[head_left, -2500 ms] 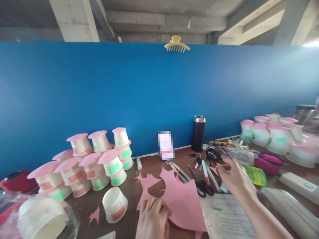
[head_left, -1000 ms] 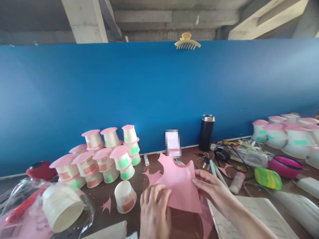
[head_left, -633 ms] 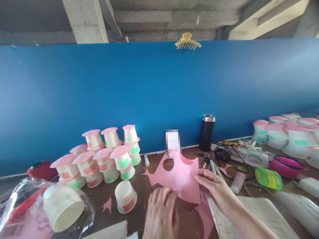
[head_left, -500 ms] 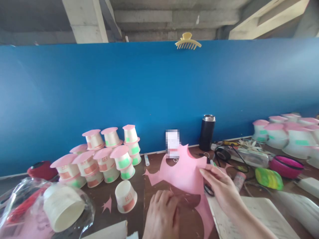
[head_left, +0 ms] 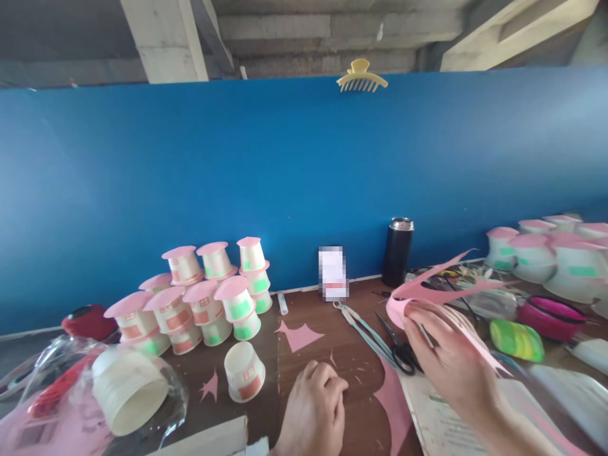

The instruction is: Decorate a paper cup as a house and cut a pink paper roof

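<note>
My right hand [head_left: 449, 358] is closed on a large pink paper offcut [head_left: 418, 288] with curved cut edges, raised over the right side of the table. Below it, black scissors [head_left: 403, 356] lie beside a pale lanyard [head_left: 365, 332]. My left hand [head_left: 316, 405] rests on the brown table with its fingers curled in, and I see nothing in it. Near it are a pink scrap [head_left: 299, 335] and a larger curved pink piece [head_left: 393, 405]. To its left, a paper cup [head_left: 244, 372] with a printed window stands upside down.
Stacked cups with pink paper roofs [head_left: 232, 289] stand at the back left, more [head_left: 532, 250] at the far right. A nested cup stack [head_left: 130, 392] lies in plastic wrap. A black bottle [head_left: 398, 253] and a phone-like screen [head_left: 333, 272] stand by the blue partition [head_left: 285, 177].
My right hand has lifted the large pink offcut and carried it right, uncovering the lanyard, scissors and a scrap. My left hand stays on the table, its fingers more curled.
</note>
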Motion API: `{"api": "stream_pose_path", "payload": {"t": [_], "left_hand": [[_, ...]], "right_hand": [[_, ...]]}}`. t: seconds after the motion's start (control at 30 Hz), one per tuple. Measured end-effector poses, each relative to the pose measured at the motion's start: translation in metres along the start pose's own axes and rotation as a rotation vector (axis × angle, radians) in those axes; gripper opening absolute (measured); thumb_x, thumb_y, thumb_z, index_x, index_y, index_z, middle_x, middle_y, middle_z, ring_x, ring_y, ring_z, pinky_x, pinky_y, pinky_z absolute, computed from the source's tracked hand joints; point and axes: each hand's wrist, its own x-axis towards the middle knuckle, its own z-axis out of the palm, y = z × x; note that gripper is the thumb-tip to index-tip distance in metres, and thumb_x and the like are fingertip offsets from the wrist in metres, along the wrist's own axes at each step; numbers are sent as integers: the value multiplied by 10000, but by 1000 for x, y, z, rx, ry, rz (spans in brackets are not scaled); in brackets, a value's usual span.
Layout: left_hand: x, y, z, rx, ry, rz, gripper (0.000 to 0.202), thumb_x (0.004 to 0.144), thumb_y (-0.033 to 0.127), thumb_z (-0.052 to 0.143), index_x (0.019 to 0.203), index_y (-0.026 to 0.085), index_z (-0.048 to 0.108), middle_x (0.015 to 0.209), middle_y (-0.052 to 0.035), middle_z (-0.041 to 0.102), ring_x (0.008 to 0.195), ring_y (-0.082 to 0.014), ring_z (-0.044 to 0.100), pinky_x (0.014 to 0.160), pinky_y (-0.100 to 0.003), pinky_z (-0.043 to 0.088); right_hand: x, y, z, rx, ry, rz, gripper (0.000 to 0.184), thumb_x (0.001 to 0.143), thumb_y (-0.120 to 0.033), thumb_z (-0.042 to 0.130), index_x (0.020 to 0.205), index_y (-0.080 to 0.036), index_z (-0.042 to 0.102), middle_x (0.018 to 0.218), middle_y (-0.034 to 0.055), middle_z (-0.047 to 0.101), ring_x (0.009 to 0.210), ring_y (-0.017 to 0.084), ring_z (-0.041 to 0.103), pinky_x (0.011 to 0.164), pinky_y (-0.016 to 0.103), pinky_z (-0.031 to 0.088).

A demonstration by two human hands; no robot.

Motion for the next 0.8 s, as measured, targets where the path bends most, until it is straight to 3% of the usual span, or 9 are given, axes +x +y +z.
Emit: {"api": "stream_pose_path", "payload": {"t": [0.17, 0.23, 0.37, 0.53, 0.67, 0.73, 0.8], "left_hand": [[-2, 1, -2, -10, -64, -31, 282, 777, 12, 507, 882, 231, 649, 872, -26, 627, 845, -212, 576, 730, -354, 506], [-3, 1, -1, -15, -78, -19, 267, 790, 26, 506, 882, 232, 648, 874, -26, 626, 847, -212, 572, 730, -356, 507], [-2, 2, -1, -13, -81, 4, 267, 816, 38, 486, 915, 232, 641, 876, -23, 624, 853, -209, 560, 739, -359, 506], [0, 1, -4, 3, -66, 13, 282, 802, 28, 483, 918, 233, 637, 870, -22, 627, 846, -209, 562, 717, -351, 509], [0, 4, -6, -1, -23, 42, 304, 787, 28, 492, 953, 241, 633, 870, -21, 639, 832, -202, 570, 714, -338, 503], [1, 10, -4, -20, -46, 137, 355, 788, 65, 527, 1063, 271, 617, 946, -18, 664, 862, -203, 584, 739, -335, 502], [0, 17, -1, -67, -127, 334, 351, 817, 187, 583, 1139, 328, 594, 1064, 6, 686, 920, -204, 606, 802, -340, 500]], "right_hand": [[9, 3, -4, 1, -252, 90, 158, 899, -248, 502, 889, -251, 659, 932, 46, 734, 826, 250, 678, 729, 370, 485], [13, 5, -2, 43, -286, 164, 148, 872, -264, 535, 866, -267, 683, 873, 21, 742, 783, 244, 682, 690, 348, 475], [21, 4, 3, 194, -83, 353, 101, 792, -285, 616, 810, -256, 711, 810, 13, 745, 687, 219, 671, 663, 320, 460], [25, -9, 16, 288, 162, 535, 161, 795, -352, 632, 847, -223, 713, 850, 46, 731, 782, 232, 663, 778, 351, 466], [32, -7, 34, 450, 329, 767, 247, 780, -413, 663, 894, -196, 697, 731, 23, 703, 639, 193, 651, 630, 320, 498], [34, -4, 44, 569, 378, 843, 279, 804, -436, 619, 919, -188, 675, 701, 5, 695, 556, 162, 642, 550, 294, 508], [35, -5, 54, 653, 406, 881, 289, 786, -462, 628, 877, -190, 656, 648, -16, 677, 497, 146, 626, 491, 272, 499]]}}
